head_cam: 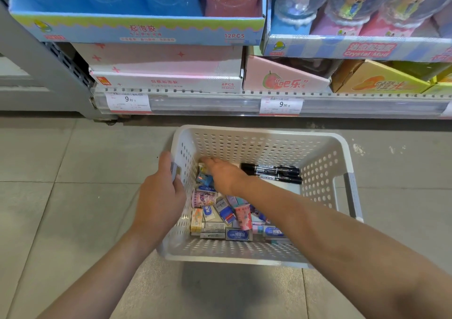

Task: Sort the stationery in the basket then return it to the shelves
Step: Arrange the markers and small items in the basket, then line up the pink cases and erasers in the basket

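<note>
With the left hand (160, 196) clamped on the white perforated plastic basket (325, 162) on the floor tiles, the right hand (226, 175), fingers loosely extended, should pinch one small boxed eraser (221, 212) cleanly, leaving the black markers (271, 173) grouped.

The basket (325, 162) sits on the floor before the shelf (220, 103), markers (274, 173) behind erasers (220, 216) inside

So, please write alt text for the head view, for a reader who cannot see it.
A person's left hand grips the left rim of a white perforated basket on the floor, while the right hand reaches among small erasers beside black markers, below shelves of boxed toys.
</note>
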The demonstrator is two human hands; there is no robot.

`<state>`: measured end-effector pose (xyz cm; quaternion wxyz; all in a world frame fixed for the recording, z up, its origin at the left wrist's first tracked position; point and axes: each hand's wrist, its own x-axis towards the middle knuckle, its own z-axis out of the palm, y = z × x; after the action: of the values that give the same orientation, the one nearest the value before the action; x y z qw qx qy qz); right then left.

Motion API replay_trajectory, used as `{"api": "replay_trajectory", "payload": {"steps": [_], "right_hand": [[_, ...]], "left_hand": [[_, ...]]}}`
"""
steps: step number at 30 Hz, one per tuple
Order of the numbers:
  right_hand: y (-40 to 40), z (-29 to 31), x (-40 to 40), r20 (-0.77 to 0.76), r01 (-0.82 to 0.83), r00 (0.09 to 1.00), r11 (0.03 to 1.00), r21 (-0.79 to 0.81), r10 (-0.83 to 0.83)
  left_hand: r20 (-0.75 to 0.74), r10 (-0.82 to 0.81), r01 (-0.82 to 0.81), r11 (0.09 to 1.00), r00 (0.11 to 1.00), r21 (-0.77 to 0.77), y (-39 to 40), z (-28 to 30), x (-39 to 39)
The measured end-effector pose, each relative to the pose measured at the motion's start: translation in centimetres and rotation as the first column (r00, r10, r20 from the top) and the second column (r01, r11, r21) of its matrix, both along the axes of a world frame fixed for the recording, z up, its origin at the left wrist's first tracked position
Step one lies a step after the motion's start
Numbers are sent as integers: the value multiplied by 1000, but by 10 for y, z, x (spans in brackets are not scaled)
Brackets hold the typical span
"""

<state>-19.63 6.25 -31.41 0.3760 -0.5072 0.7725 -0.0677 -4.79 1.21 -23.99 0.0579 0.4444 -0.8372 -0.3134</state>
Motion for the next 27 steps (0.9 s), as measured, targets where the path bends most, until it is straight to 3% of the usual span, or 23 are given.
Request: {"api": "replay_trajectory", "payload": {"steps": [5,9,15,27], "right_hand": [[6,-11,-1,59,70,996,997,-26,-68],[16,-17,11,39,-18,999,1000,-9,18],[13,-7,10,104,25,994,995,94,-34],[3,-11,5,36,17,999,994,106,-21]], "left_hand": [[-2,-19,19,999,1000,-31,0,0,-1],[-10,-34,34,999,999,-28,0,-1,0],[-8,-18,18,1000,1000,-20,0,0,0],[-17,-21,21,1000,1000,-18,1,0,0]]}}
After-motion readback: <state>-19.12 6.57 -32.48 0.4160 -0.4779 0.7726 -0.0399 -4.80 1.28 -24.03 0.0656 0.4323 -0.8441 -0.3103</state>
